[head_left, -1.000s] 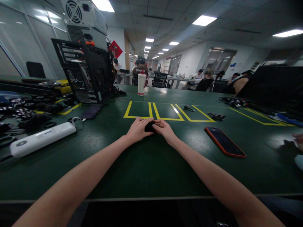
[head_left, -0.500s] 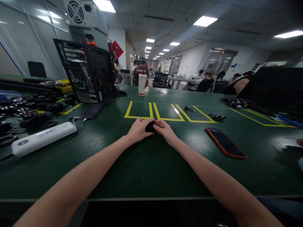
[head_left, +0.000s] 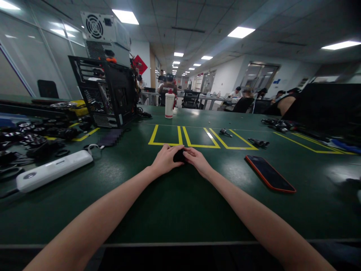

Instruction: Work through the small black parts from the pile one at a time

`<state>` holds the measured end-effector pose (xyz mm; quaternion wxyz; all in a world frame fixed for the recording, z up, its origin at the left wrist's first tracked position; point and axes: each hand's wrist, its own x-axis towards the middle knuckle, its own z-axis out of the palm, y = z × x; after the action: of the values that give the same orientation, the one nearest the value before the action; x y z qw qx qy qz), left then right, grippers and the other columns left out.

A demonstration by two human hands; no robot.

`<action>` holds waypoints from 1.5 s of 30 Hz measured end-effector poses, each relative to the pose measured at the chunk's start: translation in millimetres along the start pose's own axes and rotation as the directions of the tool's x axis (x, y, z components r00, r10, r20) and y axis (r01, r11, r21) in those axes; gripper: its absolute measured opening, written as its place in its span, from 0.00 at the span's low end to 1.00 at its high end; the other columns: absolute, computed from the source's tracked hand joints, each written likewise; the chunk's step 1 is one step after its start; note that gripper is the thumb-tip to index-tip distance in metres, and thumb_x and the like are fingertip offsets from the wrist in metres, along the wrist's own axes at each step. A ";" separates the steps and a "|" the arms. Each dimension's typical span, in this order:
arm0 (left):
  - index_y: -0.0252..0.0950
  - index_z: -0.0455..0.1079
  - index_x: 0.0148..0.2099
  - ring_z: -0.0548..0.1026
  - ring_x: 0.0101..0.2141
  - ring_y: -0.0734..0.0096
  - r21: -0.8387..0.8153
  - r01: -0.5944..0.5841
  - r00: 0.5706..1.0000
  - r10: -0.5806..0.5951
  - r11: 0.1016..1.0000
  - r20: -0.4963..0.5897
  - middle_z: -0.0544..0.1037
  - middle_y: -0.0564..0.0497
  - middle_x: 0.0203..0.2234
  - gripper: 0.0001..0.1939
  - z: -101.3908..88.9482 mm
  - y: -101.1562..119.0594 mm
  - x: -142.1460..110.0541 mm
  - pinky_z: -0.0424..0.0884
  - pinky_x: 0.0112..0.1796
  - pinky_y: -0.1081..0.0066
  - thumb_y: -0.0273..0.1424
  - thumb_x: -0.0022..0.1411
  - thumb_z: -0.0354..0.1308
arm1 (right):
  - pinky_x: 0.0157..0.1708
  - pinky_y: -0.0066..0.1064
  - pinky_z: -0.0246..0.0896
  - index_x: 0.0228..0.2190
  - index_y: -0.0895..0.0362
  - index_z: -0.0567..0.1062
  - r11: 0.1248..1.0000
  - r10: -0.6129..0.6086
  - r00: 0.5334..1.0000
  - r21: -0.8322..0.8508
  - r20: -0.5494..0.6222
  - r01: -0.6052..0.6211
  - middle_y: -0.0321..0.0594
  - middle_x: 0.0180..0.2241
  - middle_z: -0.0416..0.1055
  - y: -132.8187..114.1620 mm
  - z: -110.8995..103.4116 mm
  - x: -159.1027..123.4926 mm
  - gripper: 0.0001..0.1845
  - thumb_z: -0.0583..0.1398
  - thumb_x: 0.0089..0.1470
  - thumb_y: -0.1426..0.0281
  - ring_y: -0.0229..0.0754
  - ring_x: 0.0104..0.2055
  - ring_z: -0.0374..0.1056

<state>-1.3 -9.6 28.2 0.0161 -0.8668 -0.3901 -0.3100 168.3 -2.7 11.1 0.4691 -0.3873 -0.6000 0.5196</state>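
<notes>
A small black object (head_left: 179, 155) is held between my two hands above the green table (head_left: 180, 210); its kind is too dark to make out. My left hand (head_left: 166, 158) wraps round its left side, thumb below and fingers over the top. From the right, the fingers of my right hand (head_left: 197, 160) pinch its edge. Just beyond my hands, yellow tape outlines (head_left: 184, 136) mark the tabletop. A small dark metal part (head_left: 225, 132) lies in the right outline, and a similar dark part (head_left: 258, 142) lies to its right.
An orange-edged phone (head_left: 270, 174) lies right of my hands. To the left are a white power strip (head_left: 55, 170), a heap of black parts (head_left: 36, 137) and an open computer case (head_left: 108, 92). A white bottle (head_left: 169, 104) stands farther back. Several people sit in the background.
The whole view has shifted slightly, so the scene sits a little lower. Both hands keep their hold on the black object, with only slight finger movement.
</notes>
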 end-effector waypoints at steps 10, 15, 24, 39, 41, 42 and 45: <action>0.41 0.54 0.55 0.66 0.39 0.62 0.009 -0.001 1.000 0.001 1.000 0.000 0.69 0.50 0.47 0.32 0.7 -0.2 0.9 0.61 0.39 0.64 0.36 0.49 0.60 | 0.48 0.37 0.56 0.39 0.56 0.70 0.998 -0.061 0.998 -0.004 -0.014 0.061 0.39 0.38 0.69 6.2 -3.2 2.8 0.22 0.64 0.37 0.69 0.39 0.42 0.65; 0.42 0.53 0.55 0.66 0.38 0.62 0.008 0.004 1.000 -0.004 1.000 -0.007 0.69 0.50 0.47 0.33 1.5 -0.3 0.7 0.62 0.37 0.64 0.37 0.48 0.60 | 0.44 0.38 0.59 0.39 0.54 0.68 0.999 -0.016 0.998 -0.032 -0.053 0.014 0.39 0.36 0.68 1.9 0.6 0.1 0.19 0.60 0.42 0.65 0.40 0.41 0.65; 0.41 0.54 0.55 0.65 0.37 0.62 0.008 0.004 1.000 -0.004 1.000 -0.008 0.69 0.51 0.46 0.31 0.8 -2.0 -0.5 0.63 0.37 0.65 0.37 0.49 0.59 | 0.46 0.37 0.57 0.38 0.55 0.68 0.998 -0.051 0.999 -0.028 -0.007 0.051 0.39 0.38 0.68 0.4 0.2 -1.1 0.21 0.63 0.38 0.69 0.40 0.42 0.65; 0.40 0.54 0.55 0.65 0.38 0.62 0.022 0.007 1.000 -0.007 1.000 -0.001 0.69 0.50 0.46 0.31 1.4 -0.7 0.8 0.61 0.39 0.64 0.37 0.49 0.59 | 0.48 0.38 0.56 0.39 0.55 0.69 0.998 -0.068 0.998 -0.017 -0.014 0.067 0.40 0.41 0.68 8.9 -3.9 3.3 0.22 0.63 0.38 0.71 0.41 0.44 0.64; 0.41 0.54 0.55 0.65 0.37 0.62 0.024 0.009 1.000 -0.009 1.000 -0.004 0.70 0.50 0.45 0.31 2.2 -1.0 0.6 0.62 0.38 0.64 0.38 0.49 0.59 | 0.47 0.38 0.56 0.39 0.55 0.69 0.997 -0.078 0.997 -0.015 -0.018 0.078 0.39 0.40 0.68 7.9 -3.2 1.7 0.22 0.63 0.37 0.70 0.41 0.44 0.64; 0.41 0.54 0.55 0.65 0.37 0.62 0.025 0.008 1.000 -0.007 1.000 -0.007 0.70 0.50 0.45 0.32 2.8 -1.3 0.5 0.61 0.38 0.64 0.38 0.49 0.59 | 0.47 0.38 0.57 0.39 0.54 0.69 0.998 -0.069 0.997 -0.011 -0.023 0.069 0.39 0.40 0.68 7.1 -2.6 1.2 0.20 0.63 0.39 0.69 0.41 0.44 0.64; 0.42 0.53 0.56 0.65 0.37 0.62 0.026 0.006 1.000 -0.006 1.000 -0.011 0.69 0.50 0.45 0.32 4.2 -2.3 0.4 0.61 0.37 0.64 0.38 0.49 0.59 | 0.46 0.40 0.58 0.38 0.54 0.70 0.999 -0.035 0.998 0.000 -0.051 0.035 0.40 0.39 0.69 5.5 -0.9 1.8 0.17 0.60 0.43 0.64 0.41 0.43 0.64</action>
<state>-0.5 -6.6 24.5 0.0284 -0.8636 -0.3967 -0.3098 168.5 0.1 6.0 0.4934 -0.3898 -0.5942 0.5016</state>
